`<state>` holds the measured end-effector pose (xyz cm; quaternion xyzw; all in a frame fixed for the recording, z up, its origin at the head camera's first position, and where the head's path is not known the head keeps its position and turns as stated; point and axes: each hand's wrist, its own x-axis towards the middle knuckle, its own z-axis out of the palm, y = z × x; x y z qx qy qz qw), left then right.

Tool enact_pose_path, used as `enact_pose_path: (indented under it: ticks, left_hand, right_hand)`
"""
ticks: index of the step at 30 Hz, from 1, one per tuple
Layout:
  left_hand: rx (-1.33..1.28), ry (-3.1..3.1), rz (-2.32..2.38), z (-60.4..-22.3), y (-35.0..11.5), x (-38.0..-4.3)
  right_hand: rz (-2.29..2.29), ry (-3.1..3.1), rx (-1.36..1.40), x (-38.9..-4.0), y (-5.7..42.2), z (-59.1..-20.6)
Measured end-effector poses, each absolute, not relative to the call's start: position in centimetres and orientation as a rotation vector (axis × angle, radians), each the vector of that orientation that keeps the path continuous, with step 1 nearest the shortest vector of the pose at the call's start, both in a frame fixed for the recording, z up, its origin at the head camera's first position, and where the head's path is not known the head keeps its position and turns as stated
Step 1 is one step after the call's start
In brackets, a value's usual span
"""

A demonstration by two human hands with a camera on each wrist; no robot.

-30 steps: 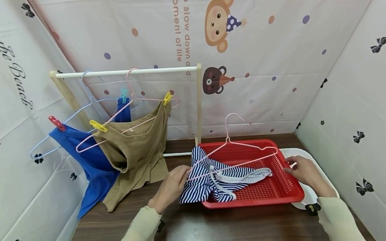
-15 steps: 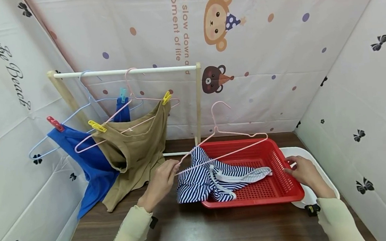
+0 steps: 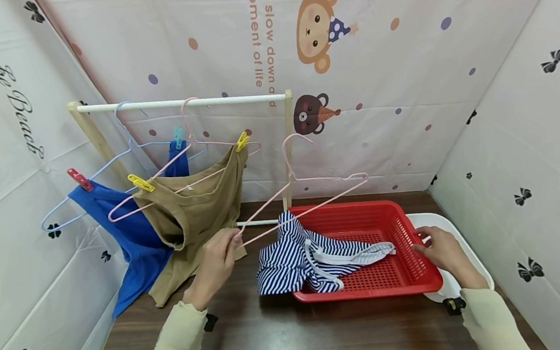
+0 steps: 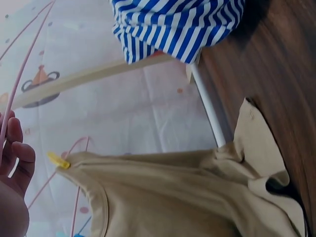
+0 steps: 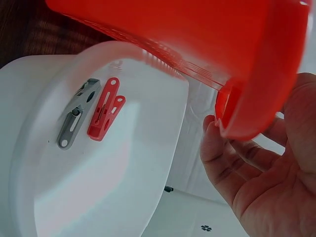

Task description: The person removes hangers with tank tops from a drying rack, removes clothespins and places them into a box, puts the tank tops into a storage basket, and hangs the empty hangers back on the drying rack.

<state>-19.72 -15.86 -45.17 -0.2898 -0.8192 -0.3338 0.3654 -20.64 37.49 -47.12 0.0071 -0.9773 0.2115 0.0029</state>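
Head view: one hand on a pink hanger, the other on a red basket

Nearest, above the tabletop (image 3: 275, 345), the left hand (image 3: 213, 267) pinches a pink hanger (image 3: 292, 177) by one end, fingers narrowed on its thin corner. Held so, the hanger slants up and away in the air, left of and partly across the basket; the end grip probably serves to leave its hook and most of its frame unobstructed. The right hand (image 3: 444, 249) holds the right rim of a red perforated basket (image 3: 370, 293), fingers curled about the lip, likely to steady it.

That basket stands toward the tabletop's far edge, right of centre. A striped garment (image 3: 288, 263) with white trim lies in it, one end spilling over the left rim, so it seems loosely laid. Nearer the tabletop's right edge sits a white tray (image 5: 113, 187), where a grey peg (image 5: 77, 111) and a red peg (image 5: 101, 116) lie side by side, presumably for easy reach.

Toward the far left corner, yellow pegs (image 3: 140, 183) fix khaki trousers (image 3: 204, 220) to a second pink hanger (image 3: 172, 162), apparently against slipping. Behind, a blue garment (image 3: 127, 227), partly hidden, hangs from a blue hanger (image 3: 109, 166). Both hook over a rack's white bar (image 3: 243, 99).
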Motion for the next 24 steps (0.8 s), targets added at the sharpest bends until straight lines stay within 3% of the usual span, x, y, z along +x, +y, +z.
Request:
enact_pose_path:
  ticks: [24]
  left_hand:
    - [-0.58,-1.911,-0.841,-45.1,-19.8,-19.5]
  right_hand:
    - [0.694,-3.094,-0.025,-20.8,37.3,-47.1]
